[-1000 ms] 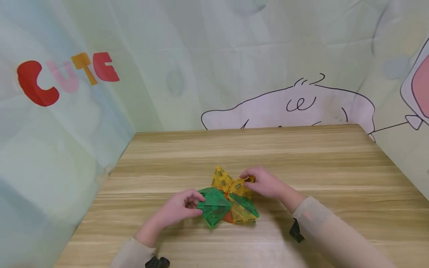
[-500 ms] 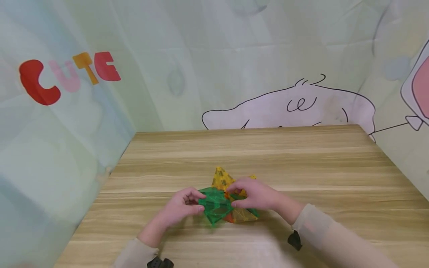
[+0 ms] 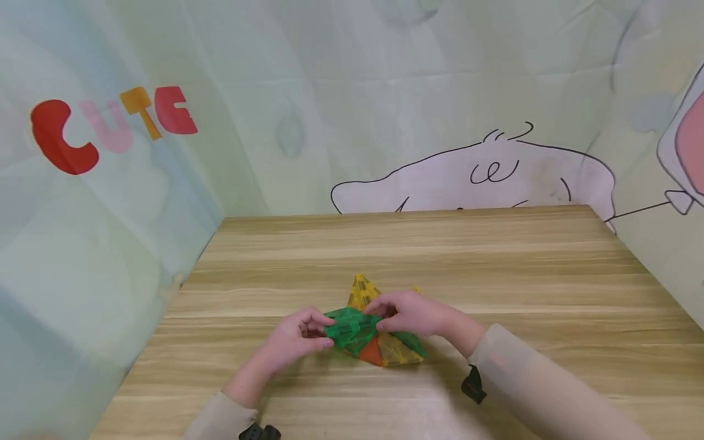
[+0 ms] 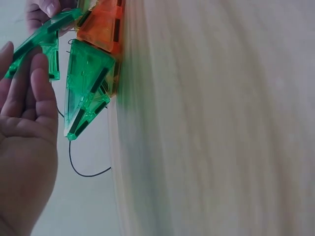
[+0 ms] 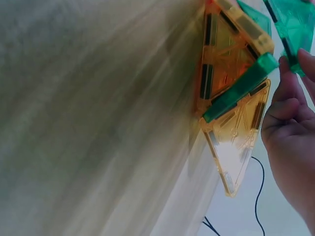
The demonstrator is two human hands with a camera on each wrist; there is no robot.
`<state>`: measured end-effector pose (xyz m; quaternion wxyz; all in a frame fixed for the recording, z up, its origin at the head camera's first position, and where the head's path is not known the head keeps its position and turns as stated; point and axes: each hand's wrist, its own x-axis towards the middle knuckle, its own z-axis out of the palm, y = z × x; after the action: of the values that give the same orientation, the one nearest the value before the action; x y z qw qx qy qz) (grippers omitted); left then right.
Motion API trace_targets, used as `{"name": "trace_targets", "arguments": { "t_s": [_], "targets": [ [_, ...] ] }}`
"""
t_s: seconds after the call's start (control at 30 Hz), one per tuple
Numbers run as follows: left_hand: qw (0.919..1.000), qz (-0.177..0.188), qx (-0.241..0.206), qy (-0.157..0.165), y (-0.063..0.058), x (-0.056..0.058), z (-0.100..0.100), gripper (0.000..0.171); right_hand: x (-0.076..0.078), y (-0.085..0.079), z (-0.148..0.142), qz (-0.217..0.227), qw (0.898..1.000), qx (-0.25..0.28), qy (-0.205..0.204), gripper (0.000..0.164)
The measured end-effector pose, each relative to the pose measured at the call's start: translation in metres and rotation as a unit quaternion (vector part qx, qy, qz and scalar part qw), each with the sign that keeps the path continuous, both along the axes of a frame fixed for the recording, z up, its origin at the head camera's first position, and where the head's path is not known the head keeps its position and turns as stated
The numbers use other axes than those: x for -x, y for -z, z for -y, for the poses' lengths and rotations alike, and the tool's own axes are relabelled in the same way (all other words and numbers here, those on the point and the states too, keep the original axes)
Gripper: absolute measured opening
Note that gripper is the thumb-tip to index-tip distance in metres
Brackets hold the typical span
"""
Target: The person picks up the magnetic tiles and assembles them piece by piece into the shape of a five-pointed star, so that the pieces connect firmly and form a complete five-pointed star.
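At the middle of the table stands a star-like build of see-through magnetic tiles, with a yellow tile (image 3: 360,293) at the back, an orange tile (image 3: 372,353) in front and another yellow tile (image 3: 399,351) at front right. My left hand (image 3: 297,336) pinches the left end of a green magnetic tile (image 3: 348,327) raised above the build. The right hand (image 3: 409,315) pinches that tile's other end. Below the held tile (image 4: 42,37), the left wrist view shows more green tiles (image 4: 88,73) joined to the orange one. My right hand hides part of the build's right side.
The wooden table (image 3: 495,263) spreads around the build. Behind it hangs a printed cloth (image 3: 275,91) with cartoon drawings and large letters. Black straps (image 3: 474,385) sit at both wrists.
My right hand has moved left from a yellow tile to the green tile and grips it. The green tile's front point has risen, so more orange shows. The left hand stays nearly in place.
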<state>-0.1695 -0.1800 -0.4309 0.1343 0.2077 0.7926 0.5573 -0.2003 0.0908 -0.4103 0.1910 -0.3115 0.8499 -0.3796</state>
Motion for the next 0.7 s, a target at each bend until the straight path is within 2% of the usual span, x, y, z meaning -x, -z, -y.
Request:
{"name": "trace_targets", "arguments": {
  "t_s": [0.17,0.3,0.4,0.53,0.7],
  "targets": [
    [0.9983,0.004,0.038,0.044,-0.004,-0.003,0.004,0.032,0.005,-0.001,0.005,-0.013,0.999,-0.032,-0.017,0.027],
    [0.9959,0.019,0.033,0.082,-0.002,0.001,0.006,0.032,0.008,-0.003,0.008,-0.018,0.999,-0.044,-0.023,0.027],
    [0.992,0.05,0.019,0.114,0.001,0.005,0.008,0.033,0.01,-0.003,0.009,-0.021,0.998,-0.049,-0.029,0.027],
    [0.98,0.109,-0.003,0.166,0.006,0.009,0.013,0.036,0.011,-0.002,0.012,-0.023,0.997,-0.049,-0.049,0.026],
    [0.955,0.177,-0.039,0.235,0.011,0.011,0.015,0.038,0.012,0.0,0.014,-0.048,0.994,-0.049,-0.085,0.024]
  ]
}}
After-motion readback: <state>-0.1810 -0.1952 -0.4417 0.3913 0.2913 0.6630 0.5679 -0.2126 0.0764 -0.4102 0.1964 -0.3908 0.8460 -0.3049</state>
